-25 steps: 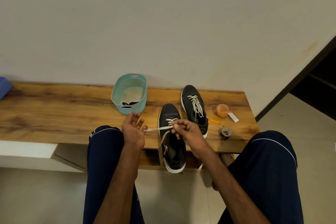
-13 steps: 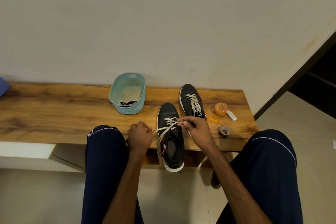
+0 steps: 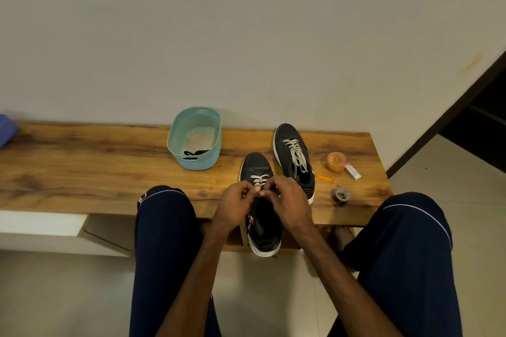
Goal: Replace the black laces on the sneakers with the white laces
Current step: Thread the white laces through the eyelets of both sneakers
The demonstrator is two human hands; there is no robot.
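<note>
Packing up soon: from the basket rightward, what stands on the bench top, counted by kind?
Sneakers: 2
Basket: 1
Orange tub: 1
White box: 1
Orange stick: 1
Tape roll: 1
Total: 7

Near sneaker [image 3: 264, 230]: white lace [image 3: 258, 179] part-threaded, heel overhangs bench [image 3: 82, 161] front edge. 2nd sneaker [image 3: 287, 139], fully white-laced, behind-right. Black laces [image 3: 195, 152] in teal basket [image 3: 175, 131].

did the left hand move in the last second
Yes. The left hand has moved right, from beside the near sneaker to over its white lace, close to the right hand.
</note>
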